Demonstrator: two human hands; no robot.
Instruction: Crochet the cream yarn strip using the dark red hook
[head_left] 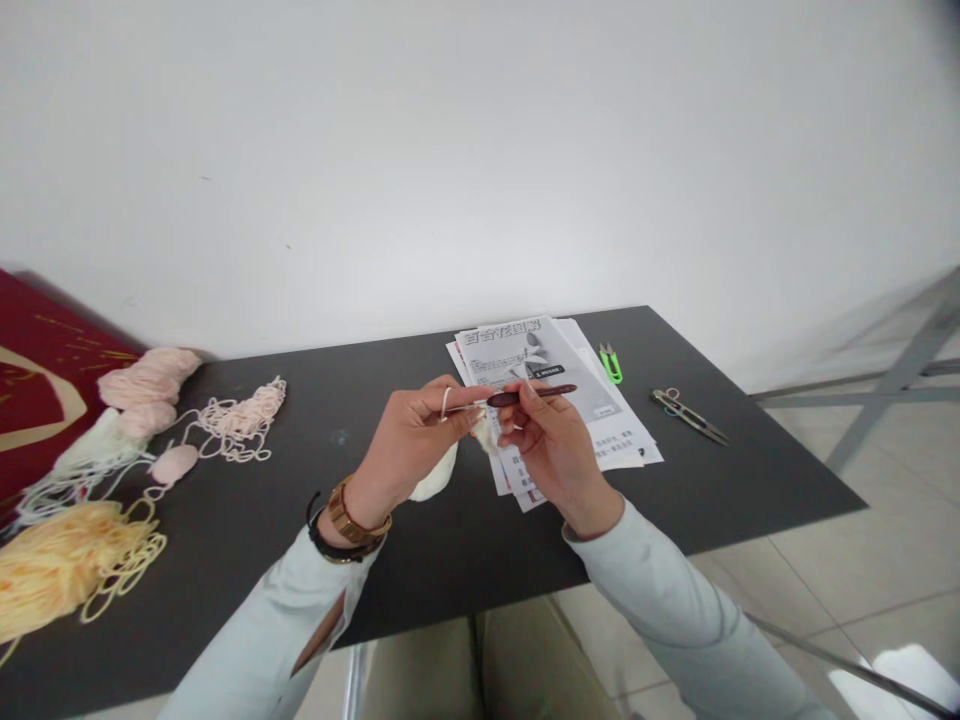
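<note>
My right hand (555,440) is closed around the dark brown handle of a crochet hook (536,395), whose tip points left toward my other hand. My left hand (420,430) pinches a small cream crochet piece (486,432) near the hook's tip, partly hidden by the fingers. A loop of cream yarn (446,400) runs over the left index finger. Below that hand a white yarn ball (435,475) rests on the black table (300,560), its upper part covered by the hand and wrist.
Printed sheets (615,430) lie stacked behind my hands. Green thread snips (610,362) and a pair of metal scissors (688,415) are at the right. Pink yarn (150,385), yellow yarn (67,565) and a dark red bag (45,380) occupy the left side. A wall (450,170) stands behind.
</note>
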